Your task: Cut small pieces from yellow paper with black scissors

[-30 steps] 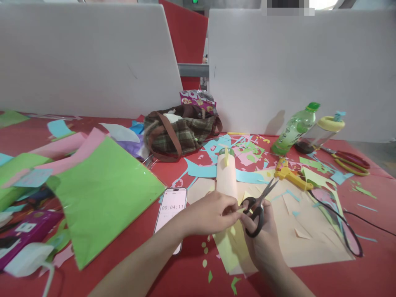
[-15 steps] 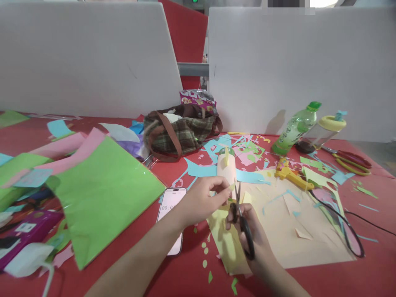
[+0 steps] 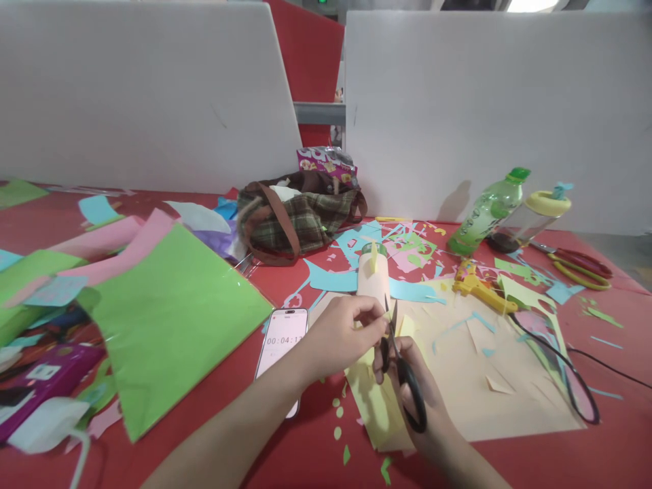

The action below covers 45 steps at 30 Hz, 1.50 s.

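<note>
We hold the black scissors (image 3: 402, 370) in our right hand (image 3: 422, 401), fingers through the loops, blades nearly pressed together and pointing away so the tips meet the small yellow paper piece (image 3: 379, 324). Our left hand (image 3: 339, 336) pinches that piece between thumb and forefinger, lifting it off the surface (image 3: 305, 448) so the blades can reach it. Below lies the yellow sheet (image 3: 374, 404), and just left of it the phone (image 3: 282, 339), face up and near enough to read. The paper tube (image 3: 373, 275) stands upright just beyond.
</note>
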Available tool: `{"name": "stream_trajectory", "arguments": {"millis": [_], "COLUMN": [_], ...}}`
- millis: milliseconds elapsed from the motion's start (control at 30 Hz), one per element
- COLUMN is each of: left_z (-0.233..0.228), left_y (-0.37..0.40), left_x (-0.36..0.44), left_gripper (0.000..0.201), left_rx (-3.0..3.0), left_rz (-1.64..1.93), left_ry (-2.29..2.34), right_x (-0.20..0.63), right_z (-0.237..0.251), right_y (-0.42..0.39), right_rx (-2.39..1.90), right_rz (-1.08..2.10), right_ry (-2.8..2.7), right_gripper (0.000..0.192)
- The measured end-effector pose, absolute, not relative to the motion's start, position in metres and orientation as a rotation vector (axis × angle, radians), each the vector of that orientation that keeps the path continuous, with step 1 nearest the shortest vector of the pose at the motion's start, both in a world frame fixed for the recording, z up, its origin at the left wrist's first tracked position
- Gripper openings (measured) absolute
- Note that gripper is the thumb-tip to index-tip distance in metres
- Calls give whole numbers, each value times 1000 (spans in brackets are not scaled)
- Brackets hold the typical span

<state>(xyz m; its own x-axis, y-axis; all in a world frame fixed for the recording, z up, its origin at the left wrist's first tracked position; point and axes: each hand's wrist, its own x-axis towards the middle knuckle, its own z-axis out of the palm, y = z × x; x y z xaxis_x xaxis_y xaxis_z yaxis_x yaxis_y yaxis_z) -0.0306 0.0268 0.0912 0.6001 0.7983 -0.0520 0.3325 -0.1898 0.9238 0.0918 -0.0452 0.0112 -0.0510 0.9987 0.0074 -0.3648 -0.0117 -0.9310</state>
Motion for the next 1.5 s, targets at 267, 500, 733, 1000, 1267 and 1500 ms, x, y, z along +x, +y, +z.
{"name": "stream_trajectory", "arguments": {"millis": [267,500,733,1000,1267,1500], "left_z": [88,86,88,89,90,92], "left_y": [23,21,22,23,28,31], "left_x": [-27,-25,-25,-26,-35,-43], "left_gripper": [17,18,18,18,18,18], "left_rx": [1724,1720,1746,1783,1901,1978], "left_rz": [587,608,593,591,494,429], "left_ry": [929,955,971,956,1004,981], "right_x": [92,93,93,91,92,93], "right_z": [8,14,17,17,18,13], "right_y": [-47,-47,-47,-45,-47,-49], "right_rx": [-915,-873,-893,-880,-844,-838], "right_rz": [1380,1383,1387,1402,1467,1538], "right_ry": [-970,-989,-985,-951,-969,-944], "right_gripper": [39,34,34,29,26,26]}}
